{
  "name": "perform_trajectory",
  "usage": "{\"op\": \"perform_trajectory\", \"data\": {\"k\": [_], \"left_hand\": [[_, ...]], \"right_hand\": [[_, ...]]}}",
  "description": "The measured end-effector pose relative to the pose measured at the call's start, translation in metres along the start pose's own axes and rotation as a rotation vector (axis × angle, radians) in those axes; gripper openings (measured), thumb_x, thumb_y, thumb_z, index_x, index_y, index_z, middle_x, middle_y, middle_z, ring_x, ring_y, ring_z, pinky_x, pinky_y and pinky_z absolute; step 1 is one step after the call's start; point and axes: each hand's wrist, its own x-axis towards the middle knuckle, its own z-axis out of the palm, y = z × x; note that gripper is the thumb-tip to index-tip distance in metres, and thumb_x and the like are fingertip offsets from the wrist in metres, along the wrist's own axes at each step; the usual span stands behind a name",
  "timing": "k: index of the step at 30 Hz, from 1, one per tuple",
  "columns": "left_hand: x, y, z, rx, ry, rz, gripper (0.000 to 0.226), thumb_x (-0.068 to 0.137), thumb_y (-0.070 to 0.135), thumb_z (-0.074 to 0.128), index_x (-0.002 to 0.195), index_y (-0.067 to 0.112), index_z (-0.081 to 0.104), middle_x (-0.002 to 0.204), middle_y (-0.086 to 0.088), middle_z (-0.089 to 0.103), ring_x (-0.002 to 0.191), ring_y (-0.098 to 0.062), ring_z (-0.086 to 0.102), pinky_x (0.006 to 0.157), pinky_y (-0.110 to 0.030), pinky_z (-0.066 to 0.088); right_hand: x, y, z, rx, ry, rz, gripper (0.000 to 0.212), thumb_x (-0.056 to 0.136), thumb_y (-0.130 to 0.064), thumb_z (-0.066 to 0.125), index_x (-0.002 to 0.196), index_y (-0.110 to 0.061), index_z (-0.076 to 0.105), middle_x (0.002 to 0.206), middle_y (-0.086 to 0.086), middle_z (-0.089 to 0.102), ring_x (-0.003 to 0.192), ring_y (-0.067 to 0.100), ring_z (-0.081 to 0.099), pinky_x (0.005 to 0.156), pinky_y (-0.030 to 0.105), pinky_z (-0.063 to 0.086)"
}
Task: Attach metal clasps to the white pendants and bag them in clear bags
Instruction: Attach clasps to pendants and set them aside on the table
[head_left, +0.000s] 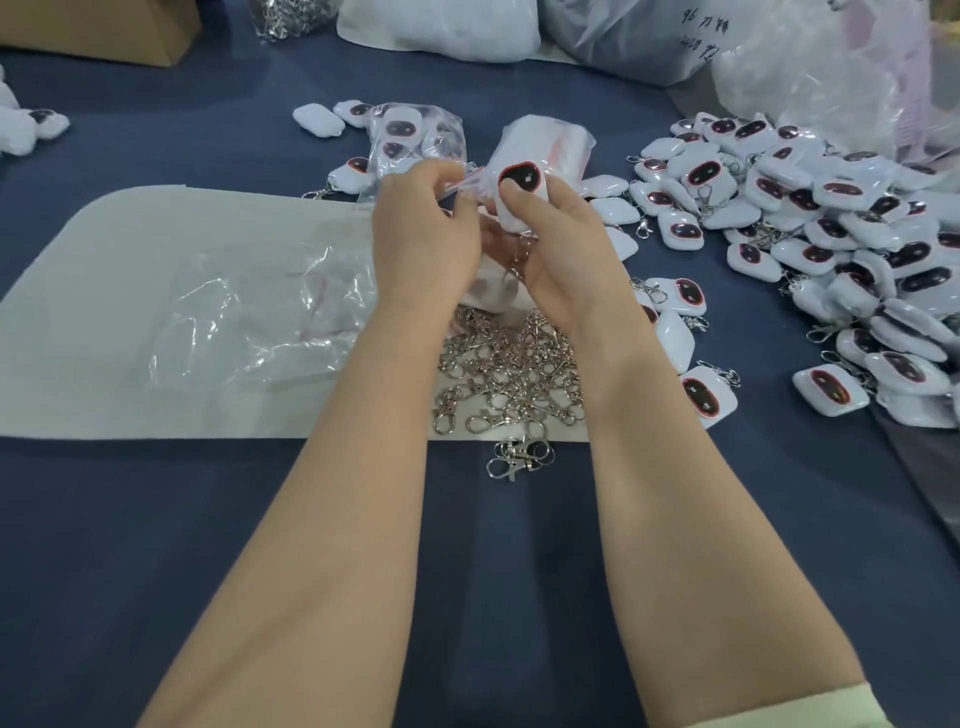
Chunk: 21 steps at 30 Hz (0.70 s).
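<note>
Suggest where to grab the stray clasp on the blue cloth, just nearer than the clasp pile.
Probably pinch the stray clasp by its hook loop at the left end, coming from above on the near side: it lies flat on the blue cloth, and the clasp pile crowds its far side.

One white pendant (521, 195), a rounded pillow with a black oval face rimmed in red, stands upright in the right hand (563, 254); its upper end meets a clear bag (553, 143) whose edge the left hand (426, 234) pinches; a metal clasp (518, 260) hangs from its lower end; a heap of silver clasps (509, 369) lies just below; a pile of pendants (831, 244) spreads to the right, some with clasps; a filled bag (415, 132) lies beyond; flat empty bags (249, 312) lie left.
</note>
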Motion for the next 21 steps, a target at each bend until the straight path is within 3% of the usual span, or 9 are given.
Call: {"op": "perform_trajectory", "data": {"k": [2, 5, 6, 8, 11, 17, 21], "left_hand": [[0.001, -0.006, -0.005, 0.240, 0.051, -0.015, 0.026, 0.091, 0.029, 0.055, 0.114, 0.018, 0.059, 0.125, -0.006, 0.053, 0.111, -0.024, 0.054, 0.094, -0.032, 0.043], [0.001, -0.014, -0.011, 0.440, -0.075, -0.129, 0.046, 0.085, 0.042, 0.061, 0.120, 0.014, 0.052, 0.128, -0.011, 0.049, 0.117, -0.033, 0.049, 0.097, -0.042, 0.042], [0.001, -0.016, -0.012, 0.463, -0.129, -0.165, 0.051, 0.084, 0.044, 0.063, 0.122, 0.014, 0.050, 0.129, -0.011, 0.048, 0.119, -0.034, 0.049, 0.099, -0.043, 0.042], [0.001, -0.020, -0.013, 0.455, -0.198, -0.194, 0.052, 0.082, 0.041, 0.064, 0.123, 0.013, 0.050, 0.128, -0.012, 0.050, 0.119, -0.033, 0.048, 0.097, -0.040, 0.042], [0.001, -0.021, -0.011, 0.373, -0.225, -0.165, 0.035, 0.086, 0.029, 0.062, 0.116, 0.012, 0.055, 0.122, -0.012, 0.057, 0.114, -0.031, 0.053, 0.087, -0.032, 0.041], [0.002, -0.018, -0.007, 0.265, -0.245, -0.099, 0.035, 0.087, 0.006, 0.053, 0.122, 0.012, 0.054, 0.124, -0.010, 0.058, 0.115, -0.026, 0.053, 0.097, -0.033, 0.043], [0.001, -0.015, -0.009, 0.258, -0.156, -0.019, 0.029, 0.089, 0.014, 0.056, 0.118, 0.012, 0.055, 0.120, -0.009, 0.058, 0.109, -0.025, 0.055, 0.091, -0.032, 0.045]], "right_hand": [[0.003, 0.004, -0.004, -0.084, 0.080, -0.016, 0.003, 0.095, -0.005, 0.056, 0.098, -0.005, 0.056, 0.085, 0.006, 0.068, 0.067, 0.016, 0.068, 0.071, 0.029, 0.052], [0.007, 0.008, -0.008, -0.080, 0.141, -0.034, 0.003, 0.092, -0.005, 0.059, 0.094, -0.008, 0.059, 0.084, 0.006, 0.068, 0.061, 0.011, 0.065, 0.060, 0.020, 0.051], [0.008, 0.009, -0.009, -0.080, 0.154, -0.035, 0.006, 0.092, -0.007, 0.060, 0.098, -0.006, 0.060, 0.082, 0.005, 0.068, 0.059, 0.009, 0.064, 0.059, 0.019, 0.050], [0.010, 0.013, -0.010, -0.128, 0.173, -0.034, 0.032, 0.092, -0.010, 0.061, 0.121, 0.003, 0.054, 0.079, 0.002, 0.068, 0.057, 0.006, 0.060, 0.059, 0.020, 0.048], [0.010, 0.016, -0.014, -0.173, 0.159, -0.040, 0.053, 0.093, -0.011, 0.061, 0.138, 0.006, 0.040, 0.074, -0.003, 0.070, 0.059, 0.005, 0.058, 0.061, 0.020, 0.047], [0.010, 0.015, -0.015, -0.080, 0.078, -0.060, 0.001, 0.094, -0.010, 0.059, 0.094, -0.010, 0.060, 0.079, 0.003, 0.069, 0.061, 0.007, 0.060, 0.061, 0.021, 0.049], [0.010, 0.012, -0.013, 0.028, 0.093, -0.032, 0.010, 0.098, -0.013, 0.053, 0.094, -0.008, 0.061, 0.082, 0.005, 0.068, 0.061, 0.010, 0.062, 0.061, 0.022, 0.051]]}}
